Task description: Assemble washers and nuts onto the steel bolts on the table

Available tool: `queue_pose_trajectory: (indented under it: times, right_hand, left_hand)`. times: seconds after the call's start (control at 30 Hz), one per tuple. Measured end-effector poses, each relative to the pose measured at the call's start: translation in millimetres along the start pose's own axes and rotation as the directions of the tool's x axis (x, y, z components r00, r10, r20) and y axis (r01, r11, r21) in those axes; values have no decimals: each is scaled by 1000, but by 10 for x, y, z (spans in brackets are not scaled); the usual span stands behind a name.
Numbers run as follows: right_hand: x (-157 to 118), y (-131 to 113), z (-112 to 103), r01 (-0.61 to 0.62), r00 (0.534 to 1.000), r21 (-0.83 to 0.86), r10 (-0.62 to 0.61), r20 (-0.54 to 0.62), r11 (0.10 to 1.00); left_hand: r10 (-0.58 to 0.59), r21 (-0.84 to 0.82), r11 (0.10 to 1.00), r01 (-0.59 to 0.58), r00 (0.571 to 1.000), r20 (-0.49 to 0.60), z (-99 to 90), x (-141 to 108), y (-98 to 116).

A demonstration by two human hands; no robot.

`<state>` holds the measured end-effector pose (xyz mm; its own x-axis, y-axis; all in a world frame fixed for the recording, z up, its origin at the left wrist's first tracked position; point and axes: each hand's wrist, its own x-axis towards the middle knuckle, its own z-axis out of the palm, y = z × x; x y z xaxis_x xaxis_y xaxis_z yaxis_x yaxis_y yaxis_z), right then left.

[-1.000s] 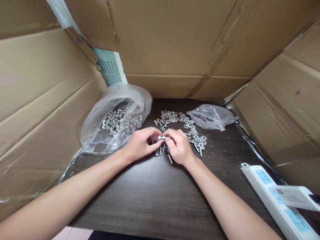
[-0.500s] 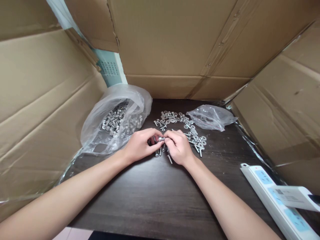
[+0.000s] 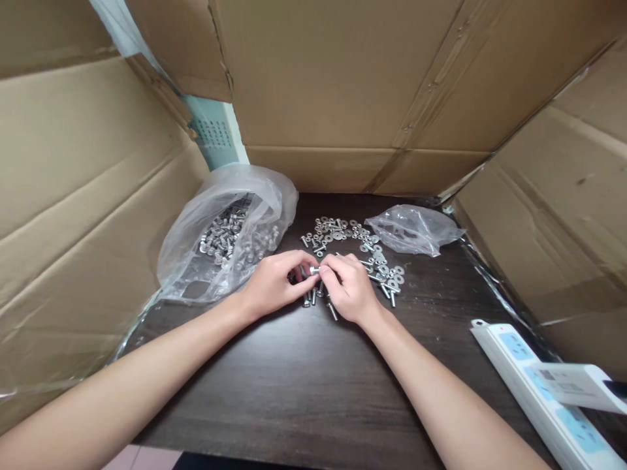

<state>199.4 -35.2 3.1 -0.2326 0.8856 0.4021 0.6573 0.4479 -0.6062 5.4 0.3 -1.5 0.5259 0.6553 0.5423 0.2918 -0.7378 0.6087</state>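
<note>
Between the fingertips of both hands a small silver bolt [image 3: 314,269] lies sideways. My left hand [image 3: 279,281] pinches its left end, and the thumb and forefinger of my right hand [image 3: 347,284] close on the other end. Whether a nut or washer sits on it is too small to tell. Several loose bolts [image 3: 332,311] lie on the dark table just below and behind the fingers. Beyond my hands spreads a pile of bolts, nuts and flat washers [image 3: 393,277], curving from the middle to the right.
At the left stands an open clear plastic bag [image 3: 176,251] holding many bolts [image 3: 223,238]. A crumpled plastic bag [image 3: 416,228] lies at the back right. A white power strip [image 3: 539,385] runs along the right edge. Cardboard walls [image 3: 343,78] enclose the table [image 3: 274,391] on three sides.
The fingers of both hands have shifted slightly around the bolt, and less of it shows between them. The loose hardware and bags have stayed in place.
</note>
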Motion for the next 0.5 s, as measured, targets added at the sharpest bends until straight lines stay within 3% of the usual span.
queue_pose_trajectory:
  times: [0.5]
  right_hand:
    - [-4, 0, -3, 3, 999, 4, -2, -37, 1000]
  left_hand:
    - [3, 3, 1000, -3, 1000, -2, 10, 5, -15]
